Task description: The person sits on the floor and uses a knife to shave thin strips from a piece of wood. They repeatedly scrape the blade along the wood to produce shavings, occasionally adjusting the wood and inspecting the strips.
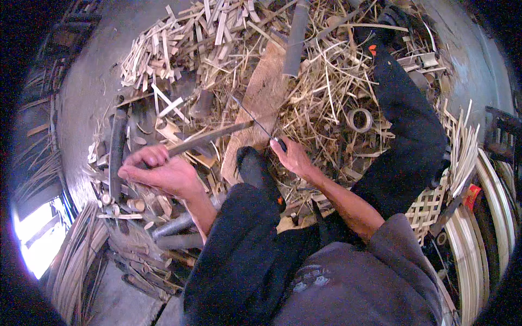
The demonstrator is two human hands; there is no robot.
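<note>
While the left hand (pixel 160 171), at nine o'clock, has its fingers curled around one end of a long, narrow, brownish strip of bamboo-like material (pixel 209 136), the right hand (pixel 296 159), just off centre toward three o'clock, is closed around the black handle of a thin dark-bladed knife (pixel 263 129). The strip's far end lies at the blade, over a brown wooden board (pixel 266 81) toward twelve.

The grey floor (pixel 115 288) bears a heap of short pale sticks (pixel 157 57) beside widely spread, tangled shavings (pixel 323 98).
</note>
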